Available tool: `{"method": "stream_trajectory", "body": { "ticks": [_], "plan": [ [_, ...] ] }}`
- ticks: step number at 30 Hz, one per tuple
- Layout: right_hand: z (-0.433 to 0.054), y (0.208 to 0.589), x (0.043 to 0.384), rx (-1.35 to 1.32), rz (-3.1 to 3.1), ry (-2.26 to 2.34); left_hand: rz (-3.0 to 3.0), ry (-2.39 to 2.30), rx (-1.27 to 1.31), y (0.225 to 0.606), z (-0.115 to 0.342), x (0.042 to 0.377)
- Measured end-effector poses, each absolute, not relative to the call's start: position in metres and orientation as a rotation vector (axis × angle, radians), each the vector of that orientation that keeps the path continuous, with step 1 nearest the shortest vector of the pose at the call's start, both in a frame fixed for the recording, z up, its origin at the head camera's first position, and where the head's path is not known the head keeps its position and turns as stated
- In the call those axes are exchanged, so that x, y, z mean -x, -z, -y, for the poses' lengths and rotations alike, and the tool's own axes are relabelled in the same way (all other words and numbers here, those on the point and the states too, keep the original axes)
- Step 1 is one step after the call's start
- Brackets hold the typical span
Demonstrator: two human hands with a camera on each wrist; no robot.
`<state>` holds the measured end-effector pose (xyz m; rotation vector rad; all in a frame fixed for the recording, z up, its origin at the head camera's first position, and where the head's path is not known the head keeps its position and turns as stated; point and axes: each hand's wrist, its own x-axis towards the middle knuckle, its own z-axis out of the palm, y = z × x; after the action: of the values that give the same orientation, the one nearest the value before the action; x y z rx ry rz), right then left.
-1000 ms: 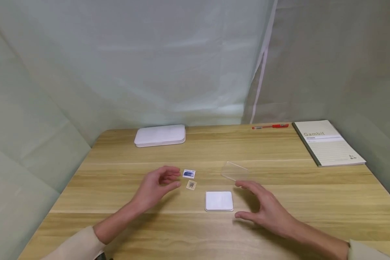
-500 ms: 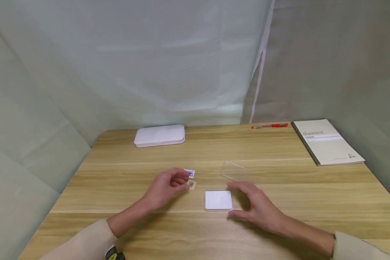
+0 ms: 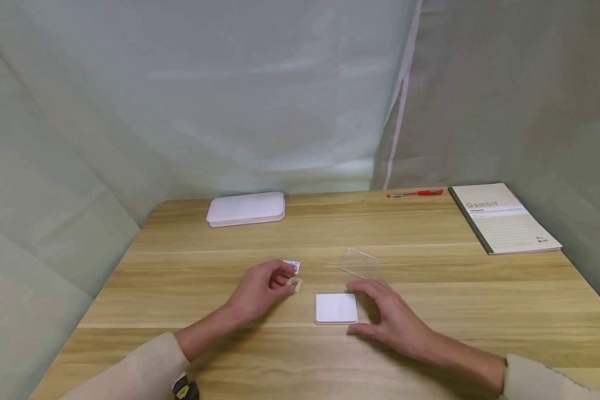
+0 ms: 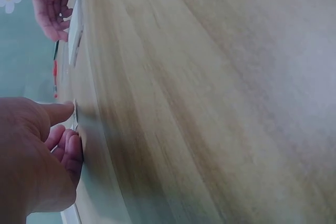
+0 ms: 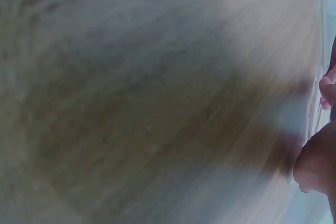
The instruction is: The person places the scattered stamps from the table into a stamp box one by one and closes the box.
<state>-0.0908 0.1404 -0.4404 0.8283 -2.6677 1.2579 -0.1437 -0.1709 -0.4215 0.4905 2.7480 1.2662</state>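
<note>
Bending its fingers, the left hand (image 3: 261, 290) has fingertips over the blue stamp (image 3: 294, 264) and its thumb at the brown stamp (image 3: 296, 283), with a gap between; I can't tell if it holds either. The right hand (image 3: 397, 322) makes a wide C around one end of the flat white box (image 3: 336, 308) on the table (image 3: 260, 361), maybe touching.

The left hand (image 3: 259, 290) moved rightward until its fingers (image 3: 282, 267) partly covered the blue stamp (image 3: 296, 265) and tan stamp (image 3: 296, 282); the right hand (image 3: 397, 323) moved leftward, nearer the small white case (image 3: 336, 308).
</note>
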Motion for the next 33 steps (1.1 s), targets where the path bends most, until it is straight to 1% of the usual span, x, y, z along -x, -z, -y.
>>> {"method": "stream_trajectory", "body": {
  "ticks": [33],
  "plan": [
    [-0.1355,0.4415,0.0929,-0.826,2.674,-1.214,-2.828,-1.052,-0.607,0.4145,0.1654,0.1441]
  ]
}}
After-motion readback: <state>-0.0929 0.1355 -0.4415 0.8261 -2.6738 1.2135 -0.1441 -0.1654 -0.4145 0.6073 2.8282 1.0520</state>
